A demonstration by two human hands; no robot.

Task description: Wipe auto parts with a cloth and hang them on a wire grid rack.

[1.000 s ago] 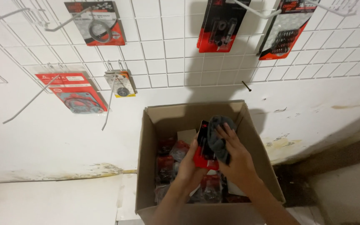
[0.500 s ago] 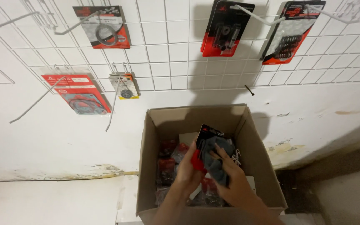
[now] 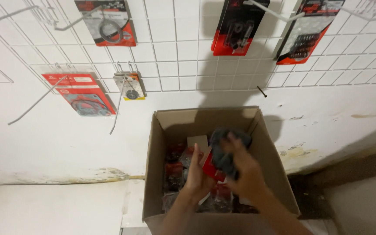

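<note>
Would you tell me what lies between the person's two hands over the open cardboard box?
In the head view, a red-backed packet with dark contents sits between the left hand and right hand, both gripping it above the cardboard box.

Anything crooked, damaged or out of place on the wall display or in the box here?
Yes. The red carded pack on the left of the wire grid hangs tilted. The wall is stained and peeling along its base. The cardboard box looks intact.
</note>
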